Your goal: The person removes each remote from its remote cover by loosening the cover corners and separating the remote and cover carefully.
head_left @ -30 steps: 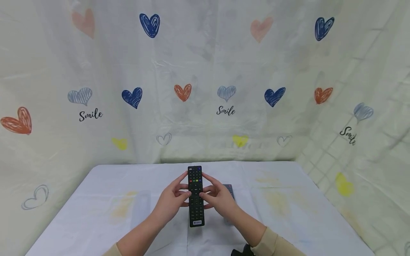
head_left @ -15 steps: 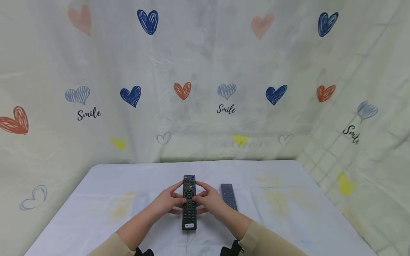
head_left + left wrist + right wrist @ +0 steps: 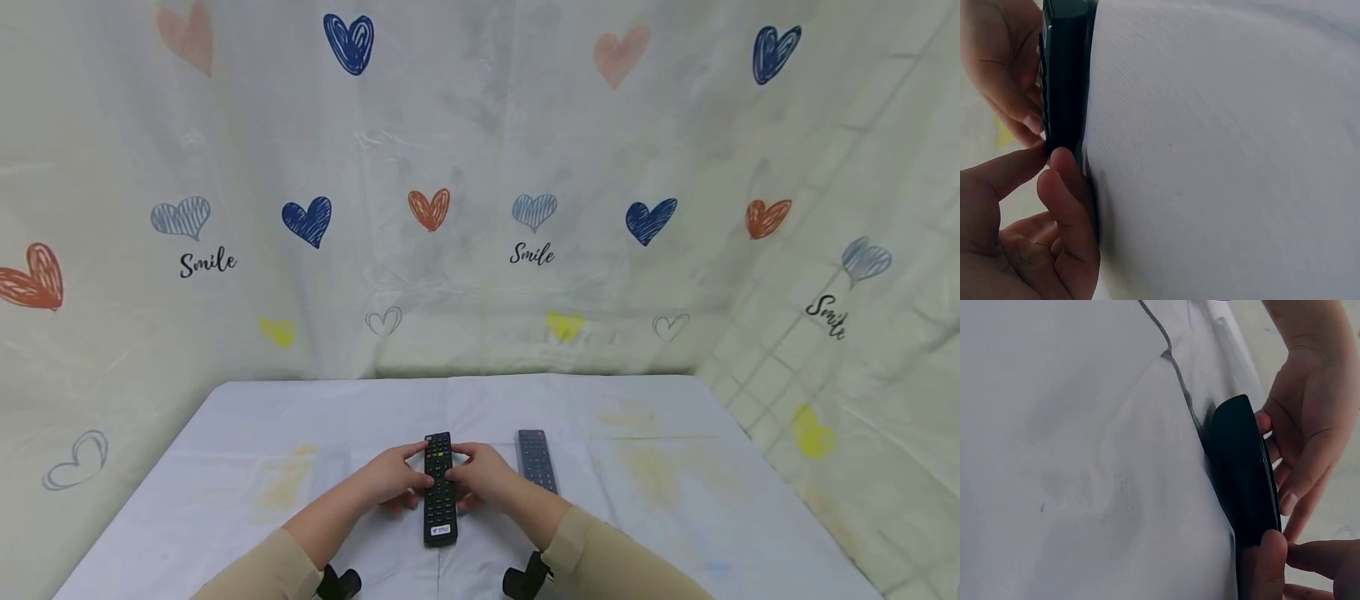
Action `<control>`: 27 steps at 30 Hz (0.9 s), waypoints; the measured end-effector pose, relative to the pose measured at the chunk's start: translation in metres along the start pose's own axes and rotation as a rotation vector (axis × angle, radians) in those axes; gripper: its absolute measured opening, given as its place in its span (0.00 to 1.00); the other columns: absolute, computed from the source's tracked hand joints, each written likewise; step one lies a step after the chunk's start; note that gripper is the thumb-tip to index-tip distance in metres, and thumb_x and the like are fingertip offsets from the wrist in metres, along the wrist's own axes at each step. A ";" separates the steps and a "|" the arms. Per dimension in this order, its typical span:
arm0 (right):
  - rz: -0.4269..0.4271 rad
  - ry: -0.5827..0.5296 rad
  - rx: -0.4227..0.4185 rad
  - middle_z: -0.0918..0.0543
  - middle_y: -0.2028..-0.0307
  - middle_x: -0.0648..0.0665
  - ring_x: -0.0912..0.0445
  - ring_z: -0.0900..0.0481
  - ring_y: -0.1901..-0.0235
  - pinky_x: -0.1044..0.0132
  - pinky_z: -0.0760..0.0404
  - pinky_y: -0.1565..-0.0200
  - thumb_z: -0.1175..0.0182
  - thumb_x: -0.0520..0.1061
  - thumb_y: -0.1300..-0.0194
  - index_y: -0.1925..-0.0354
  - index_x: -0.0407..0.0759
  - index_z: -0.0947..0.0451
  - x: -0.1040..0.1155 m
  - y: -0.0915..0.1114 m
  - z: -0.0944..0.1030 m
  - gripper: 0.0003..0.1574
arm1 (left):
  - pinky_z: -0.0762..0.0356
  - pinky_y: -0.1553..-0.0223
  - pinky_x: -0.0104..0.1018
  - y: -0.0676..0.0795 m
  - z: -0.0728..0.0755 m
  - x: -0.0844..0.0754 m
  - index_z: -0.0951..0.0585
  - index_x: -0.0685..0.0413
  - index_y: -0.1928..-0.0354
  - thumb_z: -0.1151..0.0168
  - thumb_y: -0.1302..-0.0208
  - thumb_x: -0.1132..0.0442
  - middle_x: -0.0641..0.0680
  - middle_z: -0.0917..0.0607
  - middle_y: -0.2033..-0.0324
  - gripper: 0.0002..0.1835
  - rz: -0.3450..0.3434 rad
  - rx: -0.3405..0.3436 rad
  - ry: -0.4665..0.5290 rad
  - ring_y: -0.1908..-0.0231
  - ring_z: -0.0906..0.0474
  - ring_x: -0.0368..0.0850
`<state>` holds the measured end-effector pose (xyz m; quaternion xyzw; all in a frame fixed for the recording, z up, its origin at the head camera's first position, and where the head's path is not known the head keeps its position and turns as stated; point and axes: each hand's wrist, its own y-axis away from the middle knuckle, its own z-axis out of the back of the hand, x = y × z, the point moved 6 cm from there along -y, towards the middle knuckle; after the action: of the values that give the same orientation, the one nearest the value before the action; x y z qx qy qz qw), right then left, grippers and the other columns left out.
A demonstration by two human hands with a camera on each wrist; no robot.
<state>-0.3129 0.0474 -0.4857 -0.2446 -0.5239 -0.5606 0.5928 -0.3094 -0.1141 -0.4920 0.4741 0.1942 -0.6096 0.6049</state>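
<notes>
A long black remote control [image 3: 440, 500] with a white label at its near end lies upright to my view, buttons up, low at the table's middle. My left hand [image 3: 392, 477] pinches its left edge, thumb near the buttons and fingers down the side. My right hand [image 3: 483, 475] pinches the opposite edge in the same way. In the left wrist view, the side of the remote [image 3: 1066, 75] sits close against the white cloth, with fingertips [image 3: 1063, 161] at its edge. The right wrist view shows its dark, smooth end [image 3: 1241, 469] right at the cloth.
A second, greyer remote control [image 3: 536, 458] lies on the table to the right, its near end hidden by the right forearm. The white-covered table [image 3: 637, 517] meets a curtain [image 3: 480, 292] printed with hearts behind. Black wrist straps [image 3: 527, 575] show below the sleeves.
Both hands have lowered the black remote from above the table and brought it slightly left and nearer. The second remote, partly covered by the right hand before, now shows more.
</notes>
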 end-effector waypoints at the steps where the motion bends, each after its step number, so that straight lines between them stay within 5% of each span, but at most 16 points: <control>1: -0.005 0.018 0.001 0.17 0.69 0.42 0.55 0.19 0.78 0.65 0.18 0.79 0.37 0.36 0.34 0.31 0.40 0.31 0.000 0.001 0.000 0.34 | 0.24 0.83 0.35 0.000 0.000 -0.001 0.37 0.53 0.26 0.30 0.39 0.61 0.53 0.17 0.74 0.41 -0.006 -0.002 -0.005 0.81 0.21 0.42; 17: 0.012 0.034 -0.025 0.17 0.73 0.42 0.56 0.19 0.82 0.64 0.18 0.80 0.36 0.36 0.36 0.33 0.37 0.31 -0.002 0.004 0.005 0.34 | 0.24 0.79 0.35 0.001 0.000 0.000 0.32 0.59 0.30 0.31 0.38 0.57 0.52 0.17 0.69 0.36 -0.004 -0.036 -0.014 0.78 0.20 0.44; 27: 0.127 0.065 -0.037 0.16 0.66 0.37 0.50 0.15 0.74 0.60 0.15 0.73 0.31 0.39 0.38 0.31 0.40 0.32 0.014 0.020 0.041 0.39 | 0.18 0.75 0.38 0.007 0.014 -0.015 0.31 0.60 0.30 0.32 0.37 0.59 0.55 0.17 0.61 0.34 -0.108 -0.194 0.049 0.71 0.19 0.44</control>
<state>-0.3112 0.0826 -0.4535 -0.2701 -0.4774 -0.5393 0.6390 -0.3111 -0.1183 -0.4706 0.4170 0.2924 -0.6077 0.6093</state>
